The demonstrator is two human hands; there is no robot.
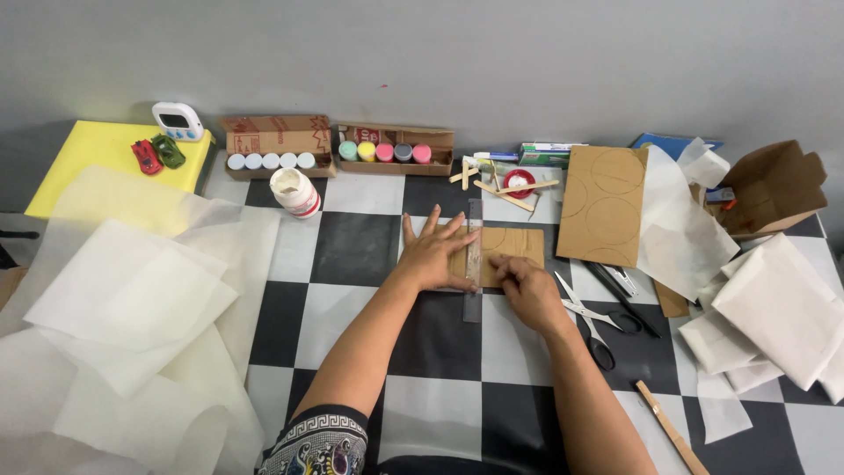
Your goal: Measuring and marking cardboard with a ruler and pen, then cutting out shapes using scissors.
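The left hand (437, 255) lies flat with its fingers spread wide, palm pressing down on a metal ruler (474, 261) and gripping nothing. The ruler runs from twelve to six o'clock across a small piece of brown cardboard (508, 244), which lies at the middle of the checkered bench (352, 251). The right hand (526, 286), just at three o'clock of the ruler, is curled with its fingertips bunched against the ruler's edge on the cardboard; whether it pinches a pen or blade there cannot be told.

At four o'clock of the right hand lie scissors (591, 327) with black handles, and beyond them a dark pen-like tool (622, 297). At two o'clock a larger cardboard sheet (605, 205) bears drawn circles, half covered by white tissue paper (681, 224). At twelve o'clock wooden sticks (505, 189) surround a small red dish (519, 181). Toward eleven o'clock stand a white glue bottle (295, 192) and two open boxes of paint pots (384, 151). Far at nine to ten o'clock spread sheets of translucent paper (132, 299), with a yellow board (88, 158) behind carrying two toy cars (156, 154) and a white timer (178, 120). An open brown carton (774, 186) sits at two o'clock, far off.
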